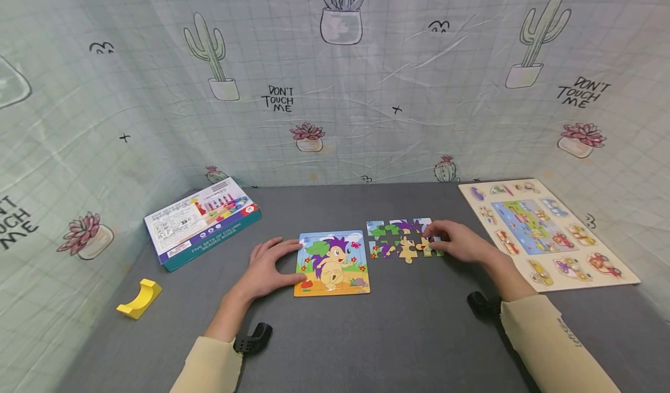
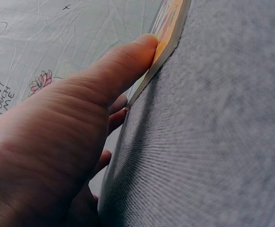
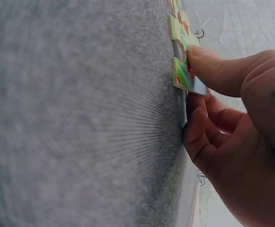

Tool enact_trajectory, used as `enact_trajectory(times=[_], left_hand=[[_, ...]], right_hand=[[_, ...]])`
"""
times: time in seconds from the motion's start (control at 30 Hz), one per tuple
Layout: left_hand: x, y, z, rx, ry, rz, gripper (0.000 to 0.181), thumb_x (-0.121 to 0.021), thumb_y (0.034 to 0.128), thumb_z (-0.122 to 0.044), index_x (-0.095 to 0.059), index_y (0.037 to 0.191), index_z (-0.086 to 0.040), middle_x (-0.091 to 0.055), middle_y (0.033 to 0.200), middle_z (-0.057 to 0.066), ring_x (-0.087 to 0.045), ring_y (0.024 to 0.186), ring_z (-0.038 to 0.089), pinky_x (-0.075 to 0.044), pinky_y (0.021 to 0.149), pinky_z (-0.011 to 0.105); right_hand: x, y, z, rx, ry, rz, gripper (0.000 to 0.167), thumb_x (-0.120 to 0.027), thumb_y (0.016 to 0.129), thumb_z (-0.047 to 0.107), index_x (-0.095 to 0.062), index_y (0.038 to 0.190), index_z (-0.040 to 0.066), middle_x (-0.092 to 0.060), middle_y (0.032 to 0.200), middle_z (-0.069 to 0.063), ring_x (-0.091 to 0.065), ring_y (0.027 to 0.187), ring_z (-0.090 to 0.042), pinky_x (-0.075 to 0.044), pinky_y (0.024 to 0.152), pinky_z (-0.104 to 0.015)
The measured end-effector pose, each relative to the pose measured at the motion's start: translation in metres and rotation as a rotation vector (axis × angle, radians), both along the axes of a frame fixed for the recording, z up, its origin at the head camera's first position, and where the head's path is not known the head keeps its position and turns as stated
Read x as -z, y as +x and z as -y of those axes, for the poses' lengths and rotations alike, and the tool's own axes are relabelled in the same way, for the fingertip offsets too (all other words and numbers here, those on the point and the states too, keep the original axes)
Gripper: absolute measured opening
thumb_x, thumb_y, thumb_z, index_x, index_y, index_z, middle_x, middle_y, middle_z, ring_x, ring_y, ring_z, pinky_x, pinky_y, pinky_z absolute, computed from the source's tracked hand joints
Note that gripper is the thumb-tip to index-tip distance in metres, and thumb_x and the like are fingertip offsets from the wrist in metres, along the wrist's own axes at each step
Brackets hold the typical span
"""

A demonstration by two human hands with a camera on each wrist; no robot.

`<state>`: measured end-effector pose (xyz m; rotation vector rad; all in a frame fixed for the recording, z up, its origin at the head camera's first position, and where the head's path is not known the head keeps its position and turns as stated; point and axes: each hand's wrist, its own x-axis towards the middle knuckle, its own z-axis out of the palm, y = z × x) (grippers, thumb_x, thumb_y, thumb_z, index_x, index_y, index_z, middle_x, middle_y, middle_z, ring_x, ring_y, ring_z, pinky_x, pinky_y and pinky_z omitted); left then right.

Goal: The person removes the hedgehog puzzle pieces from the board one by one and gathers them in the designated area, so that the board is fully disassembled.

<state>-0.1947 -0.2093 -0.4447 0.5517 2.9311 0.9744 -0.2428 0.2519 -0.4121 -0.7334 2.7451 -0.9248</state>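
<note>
Dark gray table (image 1: 398, 340) fills the near part of the scene. Two tan sleeves (image 1: 549, 338) reach over it, and each wrist has a black gadget (image 1: 253, 340). On the near left sits a curved yellow block (image 1: 144, 302). Flat in the middle lies a square hedgehog picture (image 1: 335, 265). The left hand (image 1: 268, 270) is at its left side, with thumb and fingers spread wide and touching its edge. Just right of the picture, loose puzzle pieces (image 1: 408, 247) lie close together in two rows. The right hand (image 1: 460, 243) is at their right end, its thumb and finger held narrow, pinching a flower piece (image 3: 180, 73) with red on it. Farther off on the left is a white and teal box (image 1: 204, 224). On the far right, a big picture board (image 1: 567, 213) lies flat. Behind it all hangs a pale cloth wall (image 1: 366, 90) with cactus drawings.
</note>
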Motion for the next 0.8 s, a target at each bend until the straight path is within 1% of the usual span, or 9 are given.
enact_trajectory(times=[0.1, 0.23, 0.4, 0.53, 0.8], left_hand=[[0.0005, 0.0000, 0.0001, -0.004, -0.001, 0.002, 0.074, -0.084, 0.0784, -0.049, -0.060, 0.141, -0.017, -0.053, 0.147, 0.007, -0.025, 0.145, 0.038, -0.005, 0.114, 0.064], [0.0002, 0.0003, 0.0002, -0.004, -0.003, 0.003, 0.074, -0.084, 0.0785, -0.048, -0.061, 0.141, -0.017, -0.053, 0.147, 0.007, -0.025, 0.145, 0.037, -0.005, 0.114, 0.064], [-0.0001, 0.0006, -0.0004, -0.001, -0.005, 0.002, 0.074, -0.084, 0.0788, -0.048, -0.060, 0.141, -0.017, -0.054, 0.147, 0.007, -0.025, 0.145, 0.038, -0.005, 0.114, 0.064], [-0.0001, 0.0008, -0.0004, -0.001, -0.008, 0.003, 0.074, -0.083, 0.0792, -0.049, -0.060, 0.141, -0.016, -0.053, 0.147, 0.008, -0.025, 0.145, 0.038, -0.004, 0.114, 0.065], [-0.0021, 0.0011, 0.0002, 0.001, -0.006, 0.001, 0.075, -0.084, 0.0792, -0.048, -0.060, 0.142, -0.015, -0.053, 0.147, 0.008, -0.025, 0.145, 0.039, -0.004, 0.115, 0.064]], right_hand=[[0.0015, 0.0001, -0.0001, -0.022, 0.002, -0.031, 0.015, -0.067, 0.096, 0.003, -0.067, 0.111, 0.003, -0.060, 0.101, -0.007, -0.052, 0.088, -0.021, -0.046, 0.078, -0.044], [0.0023, 0.0004, 0.0004, -0.039, -0.007, -0.040, 0.016, -0.068, 0.096, 0.003, -0.067, 0.112, 0.002, -0.058, 0.101, -0.008, -0.053, 0.091, -0.024, -0.047, 0.080, -0.046], [0.0014, 0.0037, -0.0011, -0.024, -0.003, -0.023, 0.020, -0.071, 0.094, 0.006, -0.066, 0.114, 0.001, -0.057, 0.103, -0.009, -0.053, 0.092, -0.024, -0.046, 0.080, -0.045], [0.0013, 0.0056, -0.0027, -0.013, 0.010, -0.009, 0.025, -0.073, 0.093, 0.009, -0.067, 0.116, 0.003, -0.056, 0.105, -0.010, -0.054, 0.093, -0.025, -0.046, 0.082, -0.046], [0.0020, 0.0048, -0.0027, -0.019, 0.031, -0.006, 0.026, -0.074, 0.093, 0.011, -0.069, 0.118, 0.004, -0.057, 0.106, -0.009, -0.054, 0.095, -0.025, -0.047, 0.084, -0.048]])
